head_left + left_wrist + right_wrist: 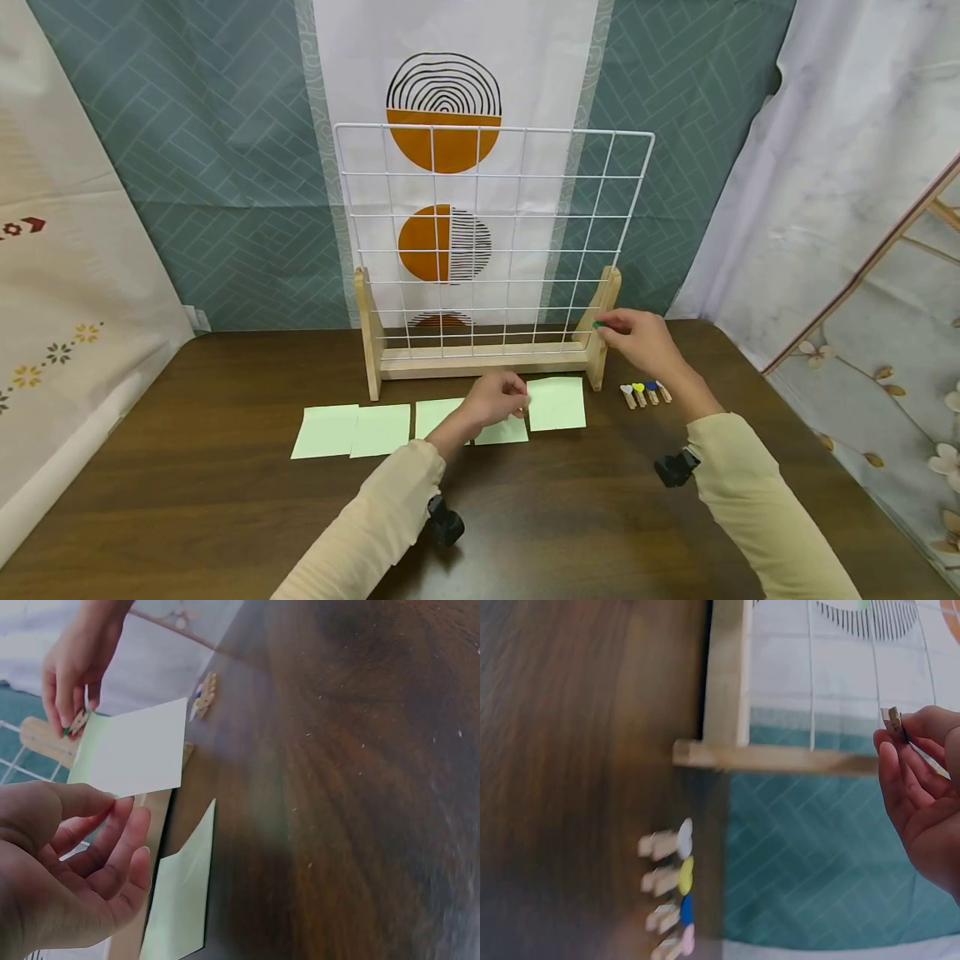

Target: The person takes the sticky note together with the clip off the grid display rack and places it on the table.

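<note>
My left hand (495, 400) pinches a pale green paper note (557, 404) by its edge between thumb and fingertips. In the left wrist view the note (139, 750) is raised above the table in front of the grid's wooden base. Beside the right wooden foot of the white wire grid (491, 196), my right hand (641, 337) pinches a small wooden clothespin with a green decoration. The right wrist view shows this clothespin (892, 720) between thumb and fingers, its wooden end pointing away from the hand. In the left wrist view, the clothespin end of the note is nearest the right hand.
More green notes (381, 431) lie in a row before the grid, some partly hidden by my left hand. Right of the stand are several clothespins (638, 393) with white, yellow, blue and pink tops. Curtains (232, 167) hang behind and beside the brown table (225, 517).
</note>
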Demonstrator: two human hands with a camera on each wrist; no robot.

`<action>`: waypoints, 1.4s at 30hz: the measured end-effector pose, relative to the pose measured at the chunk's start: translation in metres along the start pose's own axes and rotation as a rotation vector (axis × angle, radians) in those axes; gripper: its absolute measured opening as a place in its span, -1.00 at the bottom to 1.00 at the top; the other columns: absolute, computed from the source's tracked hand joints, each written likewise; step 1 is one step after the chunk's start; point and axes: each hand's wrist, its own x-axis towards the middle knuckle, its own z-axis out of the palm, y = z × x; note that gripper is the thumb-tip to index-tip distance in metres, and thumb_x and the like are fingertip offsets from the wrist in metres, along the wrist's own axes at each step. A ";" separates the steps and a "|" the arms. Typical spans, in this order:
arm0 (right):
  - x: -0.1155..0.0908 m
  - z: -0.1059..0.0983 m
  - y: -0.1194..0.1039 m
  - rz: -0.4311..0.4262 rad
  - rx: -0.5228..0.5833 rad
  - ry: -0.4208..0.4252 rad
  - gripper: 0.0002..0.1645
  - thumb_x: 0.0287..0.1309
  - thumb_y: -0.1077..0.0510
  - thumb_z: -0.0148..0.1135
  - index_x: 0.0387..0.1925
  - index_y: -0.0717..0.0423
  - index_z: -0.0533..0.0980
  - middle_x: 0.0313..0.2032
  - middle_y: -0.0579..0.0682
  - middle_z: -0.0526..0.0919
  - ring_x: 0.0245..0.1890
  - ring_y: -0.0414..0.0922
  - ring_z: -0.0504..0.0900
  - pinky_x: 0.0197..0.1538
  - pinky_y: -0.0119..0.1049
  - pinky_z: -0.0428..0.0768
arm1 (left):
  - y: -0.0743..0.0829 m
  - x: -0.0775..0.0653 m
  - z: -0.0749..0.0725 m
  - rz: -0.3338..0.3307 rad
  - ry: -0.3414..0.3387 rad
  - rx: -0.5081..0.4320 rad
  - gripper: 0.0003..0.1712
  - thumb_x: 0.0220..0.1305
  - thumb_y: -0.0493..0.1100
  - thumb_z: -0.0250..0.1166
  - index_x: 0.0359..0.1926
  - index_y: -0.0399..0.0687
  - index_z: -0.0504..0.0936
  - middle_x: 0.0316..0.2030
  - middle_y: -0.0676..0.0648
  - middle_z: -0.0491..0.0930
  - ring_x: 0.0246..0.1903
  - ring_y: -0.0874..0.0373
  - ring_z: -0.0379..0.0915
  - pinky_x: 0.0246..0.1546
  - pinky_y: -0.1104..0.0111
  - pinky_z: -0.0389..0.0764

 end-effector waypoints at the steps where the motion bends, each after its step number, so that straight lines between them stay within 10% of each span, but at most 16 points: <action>1: -0.002 -0.001 0.004 0.010 -0.006 -0.006 -0.69 0.29 0.21 0.20 -0.01 0.32 0.59 -0.17 0.21 0.69 -0.21 0.10 0.66 -0.22 -0.06 0.59 | -0.001 0.001 0.002 -0.001 0.000 0.007 -0.93 0.27 -0.34 0.23 -0.29 -0.33 0.60 -0.44 -0.07 0.57 -0.42 -0.01 0.63 -0.41 0.36 0.55; 27: -0.042 -0.034 0.088 0.223 -0.108 -0.081 -0.65 0.28 0.21 0.17 -0.01 0.41 0.56 -0.11 0.32 0.65 -0.08 0.28 0.59 -0.09 0.11 0.55 | -0.009 0.010 0.022 -0.011 0.163 0.367 -0.86 0.08 -0.41 0.21 -0.57 -0.20 0.57 -0.59 0.03 0.45 -0.68 0.25 0.20 -0.68 0.48 0.20; 42: -0.054 -0.034 0.121 0.226 -0.130 -0.165 -0.67 0.21 0.26 0.24 -0.07 0.46 0.56 -0.19 0.32 0.67 -0.19 0.22 0.63 -0.22 -0.04 0.59 | -0.009 0.010 0.020 -0.050 0.153 0.346 -0.82 0.12 -0.41 0.21 -0.58 -0.20 0.55 -0.65 0.04 0.43 -0.72 0.27 0.23 -0.70 0.47 0.19</action>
